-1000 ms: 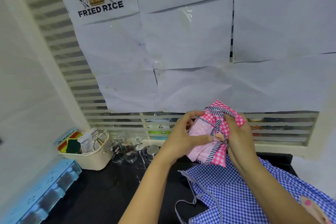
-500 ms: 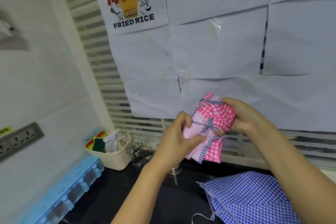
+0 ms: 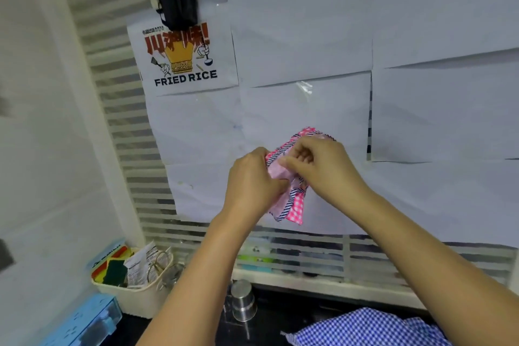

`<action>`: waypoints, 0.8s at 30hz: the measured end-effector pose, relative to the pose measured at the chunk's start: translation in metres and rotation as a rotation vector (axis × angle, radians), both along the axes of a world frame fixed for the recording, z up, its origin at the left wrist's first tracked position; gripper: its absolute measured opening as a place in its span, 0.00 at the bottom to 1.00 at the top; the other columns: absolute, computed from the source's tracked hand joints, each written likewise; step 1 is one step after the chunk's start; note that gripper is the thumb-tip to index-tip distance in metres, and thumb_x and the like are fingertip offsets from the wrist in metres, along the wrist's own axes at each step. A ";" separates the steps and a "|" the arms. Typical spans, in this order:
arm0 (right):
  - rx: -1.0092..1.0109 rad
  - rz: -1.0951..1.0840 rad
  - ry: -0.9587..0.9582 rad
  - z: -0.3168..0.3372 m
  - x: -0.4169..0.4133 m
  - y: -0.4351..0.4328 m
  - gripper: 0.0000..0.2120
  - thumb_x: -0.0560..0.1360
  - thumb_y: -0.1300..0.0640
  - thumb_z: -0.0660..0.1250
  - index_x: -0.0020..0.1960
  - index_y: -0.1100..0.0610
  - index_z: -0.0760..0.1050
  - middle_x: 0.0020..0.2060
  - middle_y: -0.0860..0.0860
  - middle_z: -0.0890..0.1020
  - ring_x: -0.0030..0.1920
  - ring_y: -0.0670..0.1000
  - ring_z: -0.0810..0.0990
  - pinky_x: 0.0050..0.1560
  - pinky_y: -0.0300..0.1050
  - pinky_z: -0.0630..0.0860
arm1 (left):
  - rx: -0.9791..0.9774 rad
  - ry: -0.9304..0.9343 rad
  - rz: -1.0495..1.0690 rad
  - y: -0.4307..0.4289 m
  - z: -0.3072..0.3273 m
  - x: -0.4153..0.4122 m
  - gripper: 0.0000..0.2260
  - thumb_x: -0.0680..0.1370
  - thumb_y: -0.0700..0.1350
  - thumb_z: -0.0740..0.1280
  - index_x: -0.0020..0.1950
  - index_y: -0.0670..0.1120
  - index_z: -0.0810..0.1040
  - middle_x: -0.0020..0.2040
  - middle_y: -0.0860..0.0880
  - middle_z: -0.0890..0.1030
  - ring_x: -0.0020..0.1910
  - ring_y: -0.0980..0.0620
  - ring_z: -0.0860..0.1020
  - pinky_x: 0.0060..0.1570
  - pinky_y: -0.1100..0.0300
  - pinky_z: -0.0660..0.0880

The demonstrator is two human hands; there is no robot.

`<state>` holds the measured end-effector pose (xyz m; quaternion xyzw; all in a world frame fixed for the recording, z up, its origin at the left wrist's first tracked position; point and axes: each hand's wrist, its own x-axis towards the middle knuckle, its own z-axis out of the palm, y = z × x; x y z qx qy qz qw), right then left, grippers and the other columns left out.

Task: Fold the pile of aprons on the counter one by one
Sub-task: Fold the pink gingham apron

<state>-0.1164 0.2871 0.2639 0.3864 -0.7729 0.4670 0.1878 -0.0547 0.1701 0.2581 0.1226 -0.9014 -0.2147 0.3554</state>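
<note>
Your left grip (image 3: 250, 180) and right grip (image 3: 320, 163) both pinched the folded pink gingham apron (image 3: 296, 206), which dangled toward 6 o'clock.

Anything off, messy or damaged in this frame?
Nothing spilled or damaged. The left hand and right hand grip the pink apron in mid-air; one end hangs loose below them, so the bundle looks untidy. The blue checked apron lies crumpled, unfolded, on the counter.
</note>
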 end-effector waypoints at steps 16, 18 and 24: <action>-0.499 0.228 -0.431 0.067 0.016 0.011 0.11 0.77 0.64 0.59 0.43 0.63 0.80 0.35 0.55 0.84 0.33 0.51 0.78 0.28 0.41 0.71 | -0.223 0.080 -0.213 0.002 0.061 -0.021 0.10 0.71 0.43 0.68 0.34 0.50 0.68 0.28 0.53 0.70 0.30 0.52 0.69 0.26 0.63 0.59; -0.647 0.291 -0.476 0.079 0.012 0.013 0.14 0.75 0.70 0.57 0.51 0.65 0.81 0.44 0.57 0.85 0.41 0.52 0.83 0.36 0.40 0.79 | -0.303 0.016 -0.291 0.002 0.070 -0.021 0.07 0.70 0.44 0.69 0.37 0.50 0.71 0.32 0.52 0.73 0.35 0.48 0.73 0.27 0.60 0.62; -0.183 0.091 -0.084 0.087 0.015 -0.020 0.15 0.75 0.69 0.63 0.54 0.55 0.83 0.50 0.45 0.84 0.51 0.40 0.82 0.55 0.36 0.77 | -0.244 -0.186 -0.431 -0.034 0.100 -0.021 0.08 0.66 0.43 0.75 0.41 0.49 0.78 0.38 0.50 0.80 0.41 0.48 0.78 0.35 0.58 0.73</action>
